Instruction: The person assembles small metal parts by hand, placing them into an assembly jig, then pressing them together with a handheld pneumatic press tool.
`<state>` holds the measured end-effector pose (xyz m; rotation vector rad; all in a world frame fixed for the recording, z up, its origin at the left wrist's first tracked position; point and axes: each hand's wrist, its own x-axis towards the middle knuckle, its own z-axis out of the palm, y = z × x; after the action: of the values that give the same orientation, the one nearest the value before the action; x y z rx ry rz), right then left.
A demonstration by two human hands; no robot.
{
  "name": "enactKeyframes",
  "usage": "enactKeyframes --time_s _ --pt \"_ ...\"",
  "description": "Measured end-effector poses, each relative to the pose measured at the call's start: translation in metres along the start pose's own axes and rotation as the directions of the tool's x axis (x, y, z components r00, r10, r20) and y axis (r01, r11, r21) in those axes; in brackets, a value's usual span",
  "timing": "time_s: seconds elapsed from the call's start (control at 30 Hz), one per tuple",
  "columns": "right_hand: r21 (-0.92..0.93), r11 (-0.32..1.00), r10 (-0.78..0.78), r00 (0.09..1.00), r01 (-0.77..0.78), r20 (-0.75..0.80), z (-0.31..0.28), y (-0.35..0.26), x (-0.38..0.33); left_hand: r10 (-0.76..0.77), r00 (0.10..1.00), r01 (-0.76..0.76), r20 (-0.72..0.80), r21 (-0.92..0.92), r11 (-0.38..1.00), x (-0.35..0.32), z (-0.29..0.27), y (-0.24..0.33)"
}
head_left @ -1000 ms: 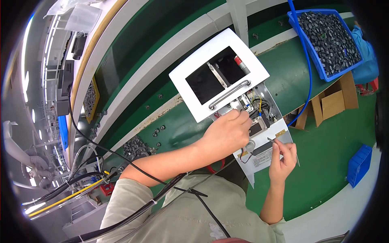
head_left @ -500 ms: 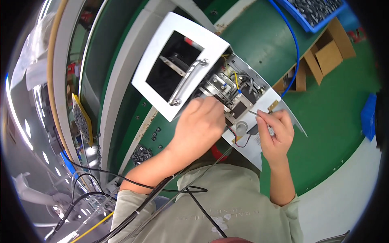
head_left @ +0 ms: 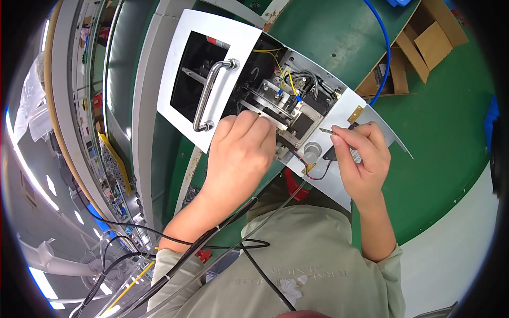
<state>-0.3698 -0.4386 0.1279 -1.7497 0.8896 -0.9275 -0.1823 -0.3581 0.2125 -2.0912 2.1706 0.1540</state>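
Observation:
A white-cased machine (head_left: 345,108) stands in front of me with its metal mechanism (head_left: 275,100) and wiring exposed. Its white windowed cover (head_left: 177,47) carries a chrome bar handle (head_left: 211,90). My left hand (head_left: 238,151) is closed, with its curled fingers at the near side of the mechanism. Those fingertips are hidden, so anything in them cannot be made out. Between thumb and forefinger, my right hand (head_left: 366,161) pinches a thin, ridged metal strip (head_left: 326,131). The strip points left, over the casing beside a round grey knob (head_left: 312,153).
A green worktop (head_left: 339,32) extends behind the machine. A blue hose (head_left: 388,58) curves past its right side, near open cardboard boxes (head_left: 437,45). Black cables (head_left: 204,249) cross in front of my left forearm. A long rail and shelving (head_left: 143,79) run along the left.
My view has shifted, so the machine sits further left and shows more of its inside. The strip in my right hand shows more of its length. My left hand stays at the mechanism.

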Motion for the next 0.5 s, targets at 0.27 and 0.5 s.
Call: enactKeyframes --time_s 0.27,0.5 --pt "0.019 1.0 -0.006 1.0 0.006 0.001 -0.0019 0.0001 -0.0045 0.002 1.0 -0.001 -0.029 0.013 1.0 0.0001 0.0035 0.0007" --pt "0.026 0.995 -0.093 0.996 0.092 0.011 0.0001 0.0001 -0.0026 0.004 0.997 -0.004 -0.081 -0.002 1.0 -0.0039 0.0109 -0.0028"
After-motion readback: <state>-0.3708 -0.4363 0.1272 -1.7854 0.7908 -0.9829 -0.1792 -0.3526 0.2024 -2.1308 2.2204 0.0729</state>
